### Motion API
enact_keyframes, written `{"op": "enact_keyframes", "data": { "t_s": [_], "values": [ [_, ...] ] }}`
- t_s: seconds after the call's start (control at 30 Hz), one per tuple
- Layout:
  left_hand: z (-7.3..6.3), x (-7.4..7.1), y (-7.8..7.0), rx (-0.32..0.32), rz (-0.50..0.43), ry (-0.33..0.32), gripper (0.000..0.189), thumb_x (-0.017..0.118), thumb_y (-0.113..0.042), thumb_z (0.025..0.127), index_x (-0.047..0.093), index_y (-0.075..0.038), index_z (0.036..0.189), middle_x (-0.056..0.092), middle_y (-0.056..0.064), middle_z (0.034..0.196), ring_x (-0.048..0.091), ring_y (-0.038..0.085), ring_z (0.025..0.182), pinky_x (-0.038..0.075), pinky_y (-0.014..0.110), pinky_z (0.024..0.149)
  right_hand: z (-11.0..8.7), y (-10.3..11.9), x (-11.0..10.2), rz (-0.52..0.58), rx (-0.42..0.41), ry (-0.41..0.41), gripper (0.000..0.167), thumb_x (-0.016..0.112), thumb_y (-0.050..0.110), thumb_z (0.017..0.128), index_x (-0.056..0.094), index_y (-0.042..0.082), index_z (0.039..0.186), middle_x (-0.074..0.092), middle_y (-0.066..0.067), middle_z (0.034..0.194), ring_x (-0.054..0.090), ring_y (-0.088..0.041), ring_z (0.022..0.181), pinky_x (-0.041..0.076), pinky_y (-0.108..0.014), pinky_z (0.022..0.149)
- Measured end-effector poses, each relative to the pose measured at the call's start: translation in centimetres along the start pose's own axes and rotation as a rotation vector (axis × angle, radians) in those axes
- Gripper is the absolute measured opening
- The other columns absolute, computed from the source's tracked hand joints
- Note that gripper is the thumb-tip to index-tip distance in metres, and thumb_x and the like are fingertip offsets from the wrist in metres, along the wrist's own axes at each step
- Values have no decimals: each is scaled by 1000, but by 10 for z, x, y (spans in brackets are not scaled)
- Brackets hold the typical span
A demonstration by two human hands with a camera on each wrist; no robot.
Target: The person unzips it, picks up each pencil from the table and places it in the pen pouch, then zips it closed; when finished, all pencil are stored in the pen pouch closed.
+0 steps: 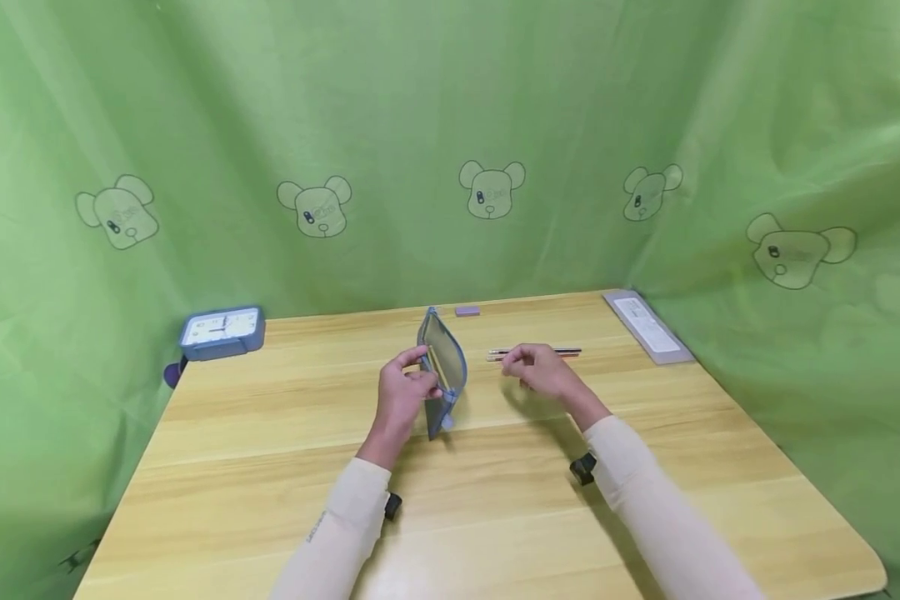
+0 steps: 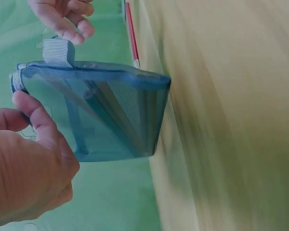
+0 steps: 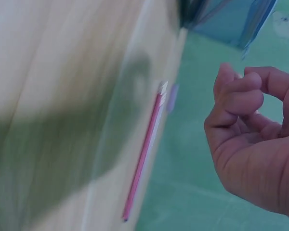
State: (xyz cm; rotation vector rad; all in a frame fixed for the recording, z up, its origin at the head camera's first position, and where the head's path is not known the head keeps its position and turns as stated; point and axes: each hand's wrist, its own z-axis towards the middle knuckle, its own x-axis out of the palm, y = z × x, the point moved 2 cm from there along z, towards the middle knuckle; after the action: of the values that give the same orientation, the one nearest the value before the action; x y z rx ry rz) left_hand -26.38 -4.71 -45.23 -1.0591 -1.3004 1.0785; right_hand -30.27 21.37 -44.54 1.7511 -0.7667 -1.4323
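My left hand (image 1: 401, 396) grips the rim of a blue mesh zip pouch (image 2: 106, 144), thumb and fingers at its open top. The pouch stands on edge over the table, its mouth turned toward the right hand. Through the mesh, several pencils (image 2: 110, 115) lean inside. My right hand (image 1: 542, 371) hovers to the right of the pouch, its fingers loosely bent with nothing visible in them. Below and beyond it, a red pencil (image 3: 143, 159) lies beside a dark pencil (image 1: 562, 350) on the table; the hand partly covers them in the head view.
A purple eraser (image 1: 467, 312) lies at the table's back edge. A blue clock (image 1: 222, 329) stands at the back left corner, and a flat grey item with a white label (image 1: 648, 325) lies at the back right. Green curtains (image 1: 405, 125) surround the wooden table (image 1: 487, 517).
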Motion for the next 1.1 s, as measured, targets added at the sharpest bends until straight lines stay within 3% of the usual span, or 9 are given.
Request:
{"op": "enact_keyframes", "data": {
  "t_s": [0.17, 0.3, 0.43, 0.6, 0.67, 0.77, 0.9, 1.1],
  "values": [
    [-3, 3, -1, 54, 196, 3, 58, 65, 9, 91, 60, 1, 148, 50, 16, 137, 62, 10, 77, 67, 19, 66, 13, -30, -29, -19, 24, -76, 35, 63, 11, 106, 60, -7, 136, 67, -29, 129, 73, -28, 91, 65, -33, 74],
    [-4, 4, -2, 83, 261, 4, 59, 63, 9, 89, 60, 2, 148, 50, 19, 141, 61, 8, 70, 66, 19, 64, 17, -53, -54, -53, 37, -127, 42, 64, 7, 104, 56, -10, 142, 63, -33, 139, 76, -35, 101, 69, -37, 85],
    [-4, 4, -1, 104, 321, -1, 57, 59, 10, 89, 62, 0, 146, 52, 19, 139, 60, 8, 64, 62, 16, 59, 20, -70, -70, -81, 27, -142, 43, 66, 4, 103, 55, -11, 142, 61, -35, 141, 76, -36, 102, 70, -38, 91],
    [-3, 3, 3, 147, 439, -16, 52, 61, 9, 88, 69, -2, 138, 56, 21, 134, 61, 12, 78, 56, 17, 58, 24, -80, -78, -117, 19, -122, 43, 67, 1, 101, 56, -12, 140, 62, -36, 140, 75, -31, 100, 70, -33, 87],
    [-3, 5, 5, 162, 514, -4, 47, 67, 5, 89, 70, -3, 136, 55, 22, 135, 62, 18, 87, 59, 23, 65, 26, -81, -78, -147, 16, -121, 42, 69, 2, 101, 58, -11, 139, 63, -35, 139, 75, -28, 97, 69, -29, 82],
    [-5, 9, 10, 145, 714, 27, 46, 74, -9, 94, 69, -9, 140, 53, 21, 142, 63, 29, 111, 65, 37, 85, 29, -79, -77, -185, 7, -126, 40, 70, 3, 100, 61, -9, 137, 66, -33, 136, 75, -26, 92, 66, -26, 78],
    [-10, 14, 16, 104, 988, 67, 64, 80, -34, 95, 58, -17, 153, 45, 19, 155, 45, 36, 143, 53, 51, 116, 33, -76, -75, -223, -8, -127, 38, 71, 5, 100, 62, -8, 134, 67, -33, 135, 76, -28, 90, 63, -25, 74],
    [-13, 16, 23, 80, 1151, 68, 83, 84, -43, 91, 46, -21, 161, 39, 18, 160, 35, 38, 148, 42, 59, 124, 36, -74, -72, -262, 10, -121, 39, 70, 10, 101, 62, -5, 136, 64, -31, 141, 77, -33, 94, 58, -22, 70]
  ]
}}
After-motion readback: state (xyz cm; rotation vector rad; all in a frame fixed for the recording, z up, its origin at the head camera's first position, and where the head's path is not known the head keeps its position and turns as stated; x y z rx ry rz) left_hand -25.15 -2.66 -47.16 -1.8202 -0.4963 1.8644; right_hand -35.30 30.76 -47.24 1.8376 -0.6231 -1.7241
